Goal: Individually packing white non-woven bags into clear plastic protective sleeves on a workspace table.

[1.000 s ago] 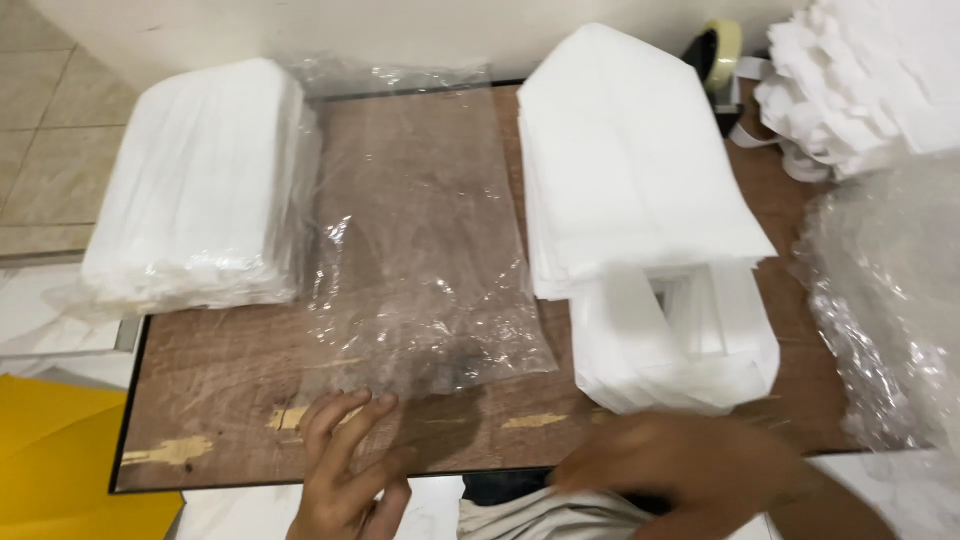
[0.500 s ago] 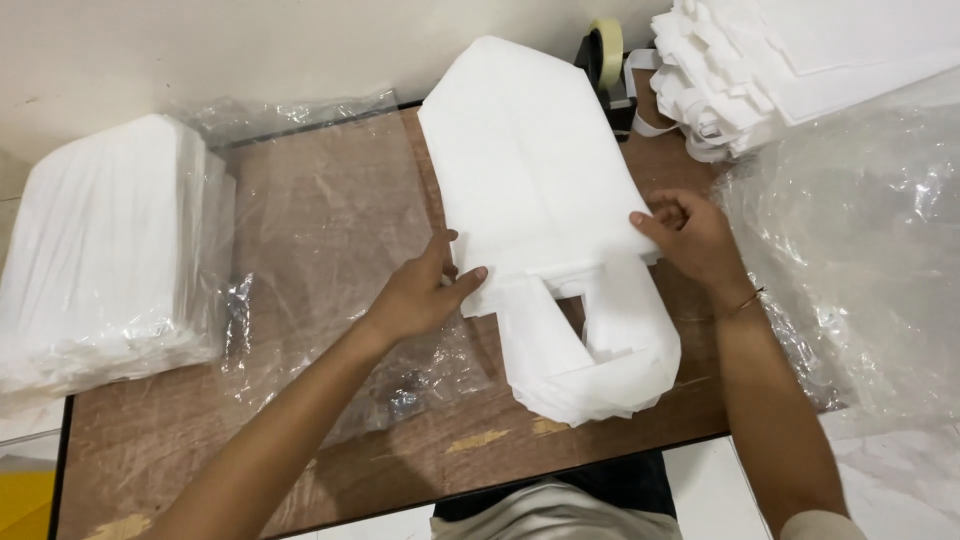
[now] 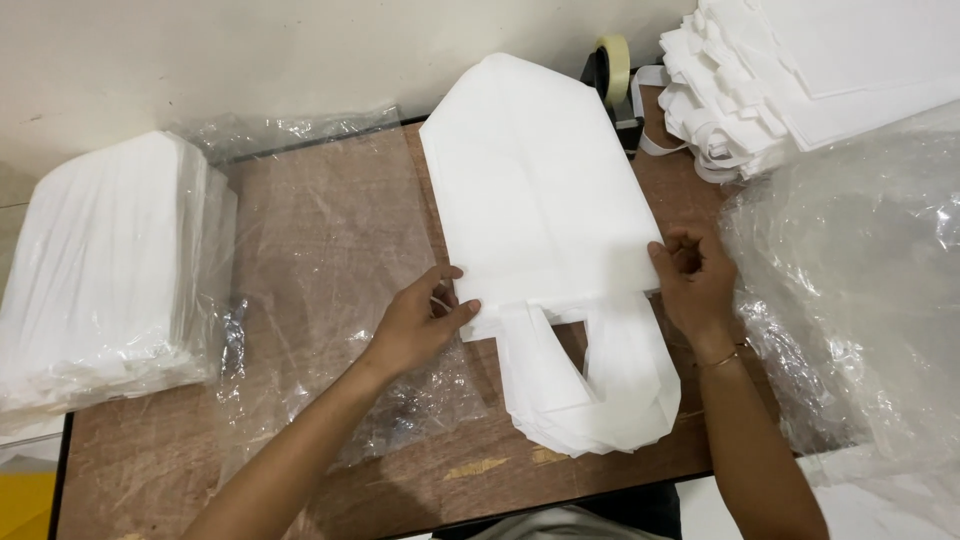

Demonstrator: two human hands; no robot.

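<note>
The brown wooden desk (image 3: 330, 200) fills most of the view, its near edge running along the bottom and its far edge meeting a pale wall. A clear plastic sheet (image 3: 330, 300) lies crinkled over the desk's middle, the widest open stretch for moving. At the left edge sits a wrapped bundle of white bags (image 3: 110, 270), overhanging the desk's side. On the right a heap of loose clear plastic (image 3: 860, 300) crowds the desk's right edge, with another pile of white bags (image 3: 800, 70) behind it at the far right corner. The stack of white handle bags (image 3: 540, 210) lies in the middle-right, pointed end toward the wall, handle loops reaching nearly to the near edge. A tape dispenser (image 3: 612, 70) stands just beyond its far end. The left hand (image 3: 425, 325) pinches the stack's left edge above the handles; the right hand (image 3: 693, 280) grips its right edge, fingers curled on the top bags.
</note>
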